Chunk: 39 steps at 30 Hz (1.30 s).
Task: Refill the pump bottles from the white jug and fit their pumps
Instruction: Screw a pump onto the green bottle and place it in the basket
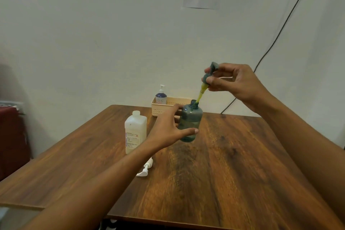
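A grey-green translucent pump bottle (192, 117) stands on the wooden table (233, 164), its neck uncapped. My left hand (168, 129) grips its body from the left. My right hand (235, 82) holds the matching grey pump (210, 73) above the bottle, tilted, and the pump's yellowish dip tube (200, 94) reaches down into the neck. The white jug (135, 132) stands just left of my left hand with its cap on. A loose white pump (146, 168) lies on the table in front of the jug.
A cream plastic basket (158, 110) sits at the table's far edge against the wall, holding a blue-and-white pump bottle (161, 96) with its pump on. A black cable (276, 41) runs down the wall at right. A dark red cabinet (11, 136) stands at left.
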Available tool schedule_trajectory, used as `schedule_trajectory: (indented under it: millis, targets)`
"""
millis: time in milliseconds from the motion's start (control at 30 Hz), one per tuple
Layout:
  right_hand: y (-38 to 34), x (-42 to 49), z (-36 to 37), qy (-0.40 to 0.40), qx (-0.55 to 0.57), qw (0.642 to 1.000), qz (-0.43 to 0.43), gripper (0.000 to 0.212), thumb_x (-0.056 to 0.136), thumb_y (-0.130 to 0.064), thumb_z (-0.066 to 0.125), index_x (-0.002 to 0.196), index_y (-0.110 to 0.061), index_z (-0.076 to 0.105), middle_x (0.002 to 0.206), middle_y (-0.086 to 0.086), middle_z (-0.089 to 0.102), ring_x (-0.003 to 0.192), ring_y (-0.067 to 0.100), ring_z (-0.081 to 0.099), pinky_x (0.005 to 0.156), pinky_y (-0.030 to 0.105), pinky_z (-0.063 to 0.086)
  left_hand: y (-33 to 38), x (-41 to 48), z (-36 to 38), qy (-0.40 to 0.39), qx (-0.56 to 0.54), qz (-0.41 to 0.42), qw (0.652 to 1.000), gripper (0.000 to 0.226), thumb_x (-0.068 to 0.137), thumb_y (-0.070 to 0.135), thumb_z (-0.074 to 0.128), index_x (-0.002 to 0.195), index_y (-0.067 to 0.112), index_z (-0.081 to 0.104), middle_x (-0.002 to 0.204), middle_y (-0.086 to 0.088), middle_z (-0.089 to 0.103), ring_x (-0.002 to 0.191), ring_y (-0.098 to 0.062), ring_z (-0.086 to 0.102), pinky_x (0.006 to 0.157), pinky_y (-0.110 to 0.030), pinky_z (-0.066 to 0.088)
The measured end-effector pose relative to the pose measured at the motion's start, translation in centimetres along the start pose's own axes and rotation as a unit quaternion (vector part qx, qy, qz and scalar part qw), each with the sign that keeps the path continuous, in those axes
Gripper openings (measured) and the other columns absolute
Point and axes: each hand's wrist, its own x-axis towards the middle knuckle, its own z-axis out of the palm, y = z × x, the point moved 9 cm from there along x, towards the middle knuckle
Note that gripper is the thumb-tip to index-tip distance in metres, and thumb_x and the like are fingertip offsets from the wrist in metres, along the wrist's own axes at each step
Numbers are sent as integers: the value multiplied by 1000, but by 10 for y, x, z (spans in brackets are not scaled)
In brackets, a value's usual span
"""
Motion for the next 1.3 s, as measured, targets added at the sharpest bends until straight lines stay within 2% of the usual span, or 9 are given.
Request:
schedule_trajectory:
  millis: [100,200,300,400,667,867,1033,1233,1300]
  targets:
    - [13,-3,20,-22,-25,999,24,36,92,-22,82,127,-14,77,115,2,83,109,18,79,96,42,65,3,-1,2,-1,2,2,1000,76,73,49,88,137,30,51,134,8,64,91,10,59,66,-1,48]
    - [24,-7,31,-32,-28,998,37,34,92,-23,82,125,-21,77,116,-2,82,110,14,79,97,37,64,5,-1,2,3,3,3,1000,76,74,49,88,137,30,51,134,8,63,94,4,60,67,-5,49]
    - [30,-11,36,-38,-9,999,36,31,91,-24,82,121,-28,77,116,-7,82,111,12,78,92,29,64,4,-1,1,5,-3,1,1000,76,74,49,87,137,29,51,136,5,63,104,-3,60,75,-9,49]
    - [36,-15,40,-37,1,999,39,30,91,-28,82,121,-28,77,115,-9,82,111,10,78,89,25,64,4,-3,1,3,-3,1,1000,76,74,48,87,138,28,51,135,5,63,105,-4,61,73,-8,50]
    - [46,-21,43,-39,7,998,42,34,92,-25,82,125,-21,77,116,-8,82,112,11,78,92,25,63,6,-4,1,9,3,3,1000,76,74,50,87,137,29,52,132,7,64,96,2,60,66,-1,48]
    - [51,-25,37,-2,9,998,56,38,79,-29,91,115,-18,82,109,-3,84,106,15,80,93,34,65,6,-8,3,10,11,8,1000,75,73,50,88,136,30,52,131,8,64,99,-1,60,73,-8,50]
    - [54,-27,38,27,-41,997,54,29,78,-36,93,101,-20,83,99,-3,83,98,15,79,87,30,65,6,-11,7,5,13,11,1000,78,74,50,87,139,30,50,133,8,63,99,-3,61,75,-10,51]
    - [50,-24,40,23,-53,996,70,33,75,-44,92,92,-19,81,88,-2,81,83,12,78,71,21,61,5,-12,8,3,17,12,1000,77,75,52,86,139,31,49,134,8,62,98,-1,59,75,-7,48]
    - [48,-21,42,8,-59,996,73,33,76,-47,90,94,-21,82,91,-1,82,86,13,79,74,22,62,6,-13,8,1,15,13,1000,77,74,53,86,139,32,49,133,9,63,97,0,60,75,-8,48]
